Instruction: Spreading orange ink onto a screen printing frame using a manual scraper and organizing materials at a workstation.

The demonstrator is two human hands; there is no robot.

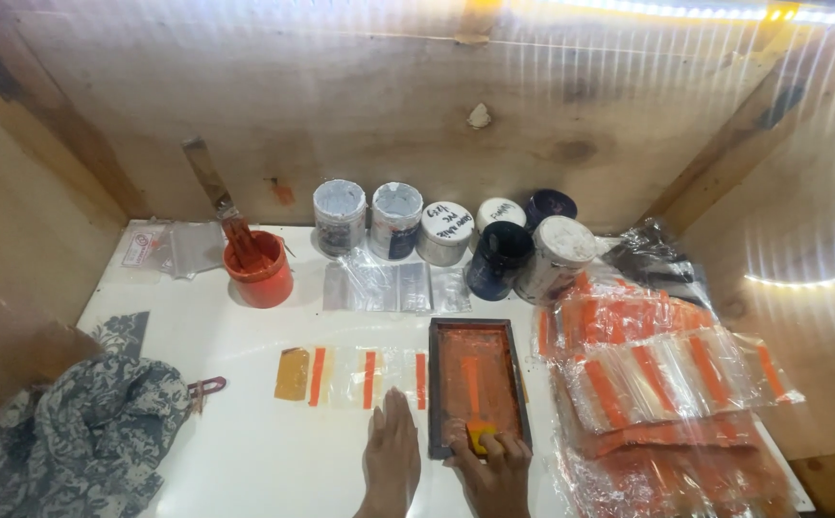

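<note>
On the white bench (245, 451) we saw orange-striped clear bags (667, 384) heaped right, a framed orange screen (478, 384) centre. Our left hand (391, 451) lay flat, open beside it; our right hand (499, 465) gripped a yellow squeegee (481, 436) on it.

Right hand (496, 460) gripping yellow squeegee (480, 436) in orange-inked screen frame (476, 386), left hand (391, 446) flat beside

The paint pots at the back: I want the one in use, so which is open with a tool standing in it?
The orange pot, left of the row: open, with a paint-coated spatula leaning in it. The other pots look lidded or dark.
</note>
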